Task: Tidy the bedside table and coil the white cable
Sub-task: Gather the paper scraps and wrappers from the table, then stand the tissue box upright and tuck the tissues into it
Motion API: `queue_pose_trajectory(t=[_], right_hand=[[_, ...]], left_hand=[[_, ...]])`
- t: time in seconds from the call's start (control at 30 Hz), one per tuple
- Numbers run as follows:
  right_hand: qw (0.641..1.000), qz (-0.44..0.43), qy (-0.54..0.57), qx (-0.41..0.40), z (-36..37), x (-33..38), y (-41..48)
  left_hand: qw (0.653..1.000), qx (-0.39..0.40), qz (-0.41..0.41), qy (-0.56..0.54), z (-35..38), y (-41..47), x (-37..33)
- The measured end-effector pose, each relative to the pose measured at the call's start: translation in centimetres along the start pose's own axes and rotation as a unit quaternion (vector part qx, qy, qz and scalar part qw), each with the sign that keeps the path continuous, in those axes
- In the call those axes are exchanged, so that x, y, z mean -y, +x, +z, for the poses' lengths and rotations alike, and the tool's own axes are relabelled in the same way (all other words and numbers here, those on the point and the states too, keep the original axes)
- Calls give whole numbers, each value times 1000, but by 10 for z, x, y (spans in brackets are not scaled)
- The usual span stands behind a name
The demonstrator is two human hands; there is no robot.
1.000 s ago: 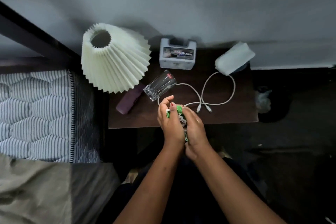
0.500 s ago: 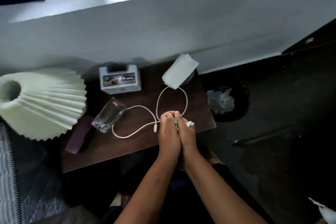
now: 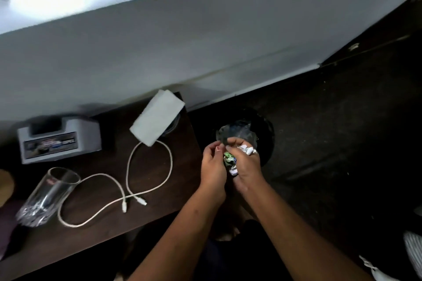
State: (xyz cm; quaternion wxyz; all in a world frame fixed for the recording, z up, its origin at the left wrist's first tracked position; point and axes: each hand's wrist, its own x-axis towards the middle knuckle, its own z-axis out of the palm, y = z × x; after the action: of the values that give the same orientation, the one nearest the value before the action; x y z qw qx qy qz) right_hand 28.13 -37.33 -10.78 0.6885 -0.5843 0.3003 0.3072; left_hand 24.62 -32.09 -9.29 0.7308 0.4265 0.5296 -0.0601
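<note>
Your two hands are cupped together just past the right edge of the bedside table [image 3: 96,242], over a dark bin [image 3: 267,125] on the floor. Your right hand [image 3: 247,164] is clenched around crumpled wrappers [image 3: 229,159], green and white; your left hand [image 3: 213,167] curls against them from the other side. To the left of your grip, the white cable [image 3: 127,171] lies loose and uncoiled on the table, with a tipped glass [image 3: 48,196] beyond it. Farther back sit a white pad [image 3: 157,120] and a grey box [image 3: 59,140].
</note>
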Motion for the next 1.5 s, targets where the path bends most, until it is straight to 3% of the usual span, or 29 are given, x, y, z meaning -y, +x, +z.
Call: queue_pose_trajectory(t=[0.13, 0.33, 0.5, 0.7, 0.87, 1.1, 1.2, 1.27, 1.4, 1.5], right_hand=[[999, 22, -26, -21, -20, -3, 34], [986, 45, -103, -122, -34, -9, 70], [983, 52, -73, -163, -36, -4, 104], [996, 75, -17, -54, -49, 2, 137], [984, 145, 0, -104, -62, -2, 155], [980, 147, -45, -123, -66, -12, 150], [984, 136, -51, -100, -55, -16, 140], [989, 110, -72, -74, -37, -16, 130], [991, 34, -132, 18, 22, -11, 108], [980, -21, -178, 85, 65, -8, 90]], left_hand=[[1000, 16, -14, 21, 17, 20, 7], [997, 29, -41, 55, 37, 37, 12], [994, 35, -56, 87, 49, 54, 9], [990, 32, -54, 127, 49, 79, 8], [985, 36, -68, 155, 45, 91, 11], [985, 42, -65, 157, 37, 95, 24], [984, 39, -15, 171, 26, 92, 18], [977, 24, 61, 202, 15, 90, 7], [929, -49, 245, 274, -21, 91, -26], [908, -87, 298, 283, -54, 89, -47]])
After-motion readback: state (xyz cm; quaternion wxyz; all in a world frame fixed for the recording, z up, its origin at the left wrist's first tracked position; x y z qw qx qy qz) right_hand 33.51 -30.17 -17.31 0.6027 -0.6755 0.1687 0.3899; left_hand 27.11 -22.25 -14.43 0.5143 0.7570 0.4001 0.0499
